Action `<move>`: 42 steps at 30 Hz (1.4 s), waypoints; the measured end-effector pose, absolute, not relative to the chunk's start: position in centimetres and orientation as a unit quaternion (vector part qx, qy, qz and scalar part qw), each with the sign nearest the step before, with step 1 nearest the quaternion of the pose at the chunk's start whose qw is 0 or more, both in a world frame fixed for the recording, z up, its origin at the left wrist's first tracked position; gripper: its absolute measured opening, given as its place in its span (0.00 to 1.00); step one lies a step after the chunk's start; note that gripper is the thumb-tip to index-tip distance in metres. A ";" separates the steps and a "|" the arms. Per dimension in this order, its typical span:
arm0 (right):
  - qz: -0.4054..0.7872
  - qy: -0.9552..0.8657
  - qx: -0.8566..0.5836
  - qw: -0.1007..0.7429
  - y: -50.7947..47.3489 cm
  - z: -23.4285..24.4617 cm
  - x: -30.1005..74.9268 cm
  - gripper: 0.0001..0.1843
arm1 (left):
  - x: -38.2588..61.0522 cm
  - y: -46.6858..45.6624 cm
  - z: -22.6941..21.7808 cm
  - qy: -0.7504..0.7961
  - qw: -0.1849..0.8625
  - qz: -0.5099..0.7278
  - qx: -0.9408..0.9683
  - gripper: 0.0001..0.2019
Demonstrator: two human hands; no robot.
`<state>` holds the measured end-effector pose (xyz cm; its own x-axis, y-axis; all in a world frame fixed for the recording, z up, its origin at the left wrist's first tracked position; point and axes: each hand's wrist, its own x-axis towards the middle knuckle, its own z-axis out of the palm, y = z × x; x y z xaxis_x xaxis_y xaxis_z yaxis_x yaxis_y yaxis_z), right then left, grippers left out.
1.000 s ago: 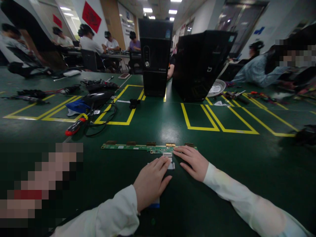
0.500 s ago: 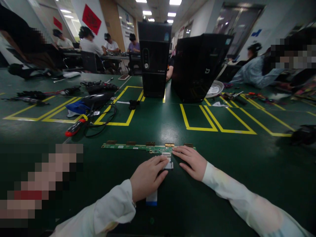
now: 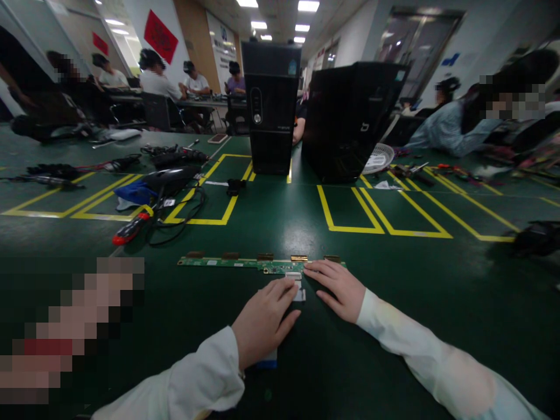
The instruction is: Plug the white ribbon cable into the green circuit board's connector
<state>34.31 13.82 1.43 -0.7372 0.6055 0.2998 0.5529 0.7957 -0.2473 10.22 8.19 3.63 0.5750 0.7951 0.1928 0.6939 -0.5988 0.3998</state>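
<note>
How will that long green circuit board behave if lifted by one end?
The circuit board is long, narrow and thin, so it would likely flex and sag. Probably light. The white ribbon cable under the left hand may tug on it.

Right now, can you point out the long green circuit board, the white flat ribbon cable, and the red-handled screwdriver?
Long green circuit board point(image 3: 227, 262): head view, bare left stretch.
White flat ribbon cable point(image 3: 299, 293): head view, strip showing between the two hands.
Red-handled screwdriver point(image 3: 125, 232): head view, its red grip.
</note>
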 end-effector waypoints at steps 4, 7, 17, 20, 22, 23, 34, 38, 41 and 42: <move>0.069 -0.929 -0.314 0.183 13.7 1.5 34.3 0.25 | 10.2 8.3 3.8 0.415 0.139 0.195 0.878 0.19; 0.071 -0.929 -0.313 0.184 13.8 1.5 34.3 0.26 | 10.2 8.4 4.1 0.410 0.129 0.206 0.879 0.18; 0.064 -0.935 -0.305 0.169 14.1 1.4 34.5 0.26 | 7.3 10.4 5.2 0.484 0.076 0.223 0.843 0.15; 0.062 -0.934 -0.309 0.167 14.0 1.4 34.6 0.25 | 6.4 11.0 5.6 0.511 0.066 0.236 0.824 0.14; 0.062 -0.933 -0.312 0.168 14.0 1.4 34.6 0.25 | 5.9 11.3 5.7 0.523 0.060 0.240 0.816 0.15; 0.061 -0.933 -0.312 0.169 14.0 1.4 34.6 0.25 | 5.8 11.3 5.7 0.527 0.057 0.240 0.813 0.15; 0.060 -0.934 -0.312 0.166 14.0 1.6 34.5 0.24 | 4.2 9.1 6.2 0.568 0.062 0.208 0.794 0.17; 0.055 -0.933 -0.301 0.190 14.0 1.3 34.5 0.23 | 3.0 5.6 6.0 0.556 0.094 0.140 0.814 0.17; 0.050 -0.933 -0.287 0.211 13.8 1.2 34.0 0.22 | 2.1 3.6 5.3 0.558 0.073 0.144 0.814 0.17; 0.052 -0.934 -0.282 0.213 13.7 1.2 33.7 0.21 | 1.8 3.1 4.9 0.560 0.063 0.150 0.813 0.17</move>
